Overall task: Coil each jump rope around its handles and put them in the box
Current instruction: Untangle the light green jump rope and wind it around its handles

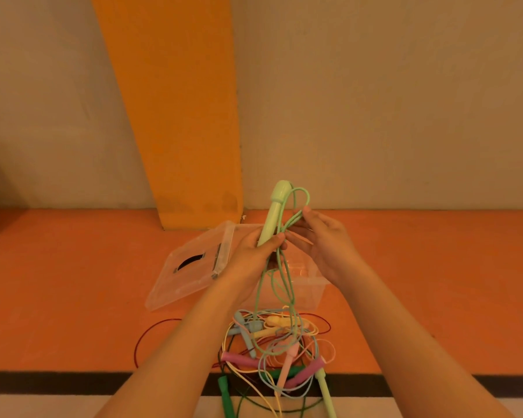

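My left hand (255, 254) grips a pale green jump-rope handle (274, 211) that points up and away from me. My right hand (320, 236) pinches a loop of the same green rope (299, 203) just beside the handle. The rest of this rope hangs down to a tangled pile of jump ropes (277, 348) on the orange floor, with pink, blue, yellow and dark green handles. The rope's second pale green handle (326, 393) lies at the pile's near right. Behind my hands stands a clear plastic box (310, 292), partly hidden by them.
The box's clear lid (191, 267) leans open to the left of the box. An orange pillar (187, 116) and a beige wall rise behind. A dark red rope (151, 336) loops out left of the pile. A black floor stripe (58, 383) runs across near me.
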A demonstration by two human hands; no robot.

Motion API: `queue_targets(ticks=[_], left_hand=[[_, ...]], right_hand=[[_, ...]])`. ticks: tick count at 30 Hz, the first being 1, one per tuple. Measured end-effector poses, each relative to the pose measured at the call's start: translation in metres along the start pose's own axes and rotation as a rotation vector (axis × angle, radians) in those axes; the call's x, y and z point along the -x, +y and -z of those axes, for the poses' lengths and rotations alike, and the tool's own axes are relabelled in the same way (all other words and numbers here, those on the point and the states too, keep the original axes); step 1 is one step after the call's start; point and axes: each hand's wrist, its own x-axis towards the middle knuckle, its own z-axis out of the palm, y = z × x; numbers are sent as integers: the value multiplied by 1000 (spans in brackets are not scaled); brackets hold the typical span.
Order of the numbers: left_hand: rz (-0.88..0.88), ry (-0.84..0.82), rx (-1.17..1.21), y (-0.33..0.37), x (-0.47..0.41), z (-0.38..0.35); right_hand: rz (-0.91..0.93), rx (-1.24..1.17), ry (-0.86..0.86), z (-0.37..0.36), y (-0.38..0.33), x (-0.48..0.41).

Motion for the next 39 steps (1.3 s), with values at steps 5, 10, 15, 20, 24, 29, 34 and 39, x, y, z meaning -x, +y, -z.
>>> queue_targets(ticks=[5, 10, 15, 20, 24, 29, 34, 39], left_hand=[[-19, 42, 8, 1, 0, 4], [-21, 48, 29, 3, 0, 9], [-30, 83, 23, 4, -1, 16], [-9, 98, 26, 3, -2, 22], [-7, 107, 11, 3, -1, 21], [28, 217, 6, 2, -4, 27], [42, 267, -162, -1, -5, 37], [-20, 245, -259, 2, -1, 33]], right_hand=[[-28, 71, -16, 5, 5, 0], [-80, 389, -97, 15, 13, 2], [-138, 821, -336, 20, 25, 9], [-170, 883, -320, 20, 32, 8], [-124, 854, -323, 18, 32, 6], [-99, 759, -249, 12, 26, 5], [15, 555, -110, 4, 8, 2], [97, 381, -19, -3, -7, 4]])
